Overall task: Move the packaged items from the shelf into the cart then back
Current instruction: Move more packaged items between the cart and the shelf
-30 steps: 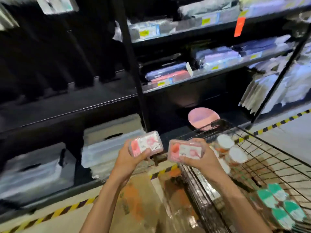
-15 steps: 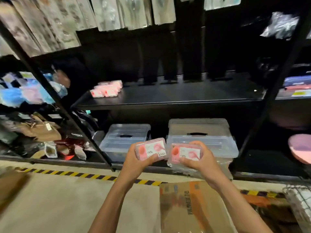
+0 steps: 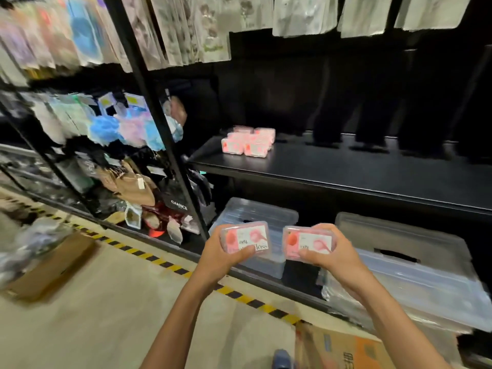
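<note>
Left hand: the left hand [image 3: 223,255] is closed around 1 pink packaged box [image 3: 246,237], thumb on the label.
Right hand: the right hand [image 3: 332,253] is closed around a 2nd pink box [image 3: 306,242], held level beside the 1st.
Shelf stock: a cluster of matching boxes [image 3: 249,142] sits at the left end of the black shelf [image 3: 359,171]; the count is unclear from blur.
Cart: not in view.
Progress: judged as the return leg, with 2 boxes in hand and not yet placed; what is left in the cart cannot be told.
</note>
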